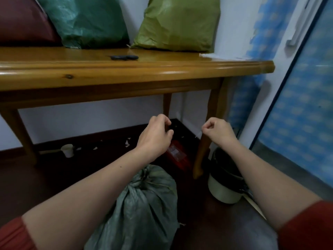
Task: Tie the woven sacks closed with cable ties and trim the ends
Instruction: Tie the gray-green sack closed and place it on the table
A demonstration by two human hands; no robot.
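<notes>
Pale wall and dark floor frame a glossy brown wooden bench above and beyond both grips. My right grip is pinched narrow on a thin pale plastic cable tie, whose short end pokes out toward my left grip. That left grip is curled with thumb and forefinger close together. I cannot tell whether the tie reaches it, because the dark floor behind hides anything between the two. Well below both grips, between my forearms, a crumpled grey-green woven sack stands on the floor. Its neck is bunched tight, so I judge it already cinched, though I cannot make out a tie on it or whether a tail needs cutting. Up on the bench, far above the grips, lean a dark red woven sack, a deep green woven sack and an olive-green woven sack. Their mouths are out of sight, so I cannot say if they are closed. A small black handled tool, probably the cutter, lies on the bench in front of them, above my left grip and in neither hand. I take it I am readying a fresh tie, with trimming not yet begun.
</notes>
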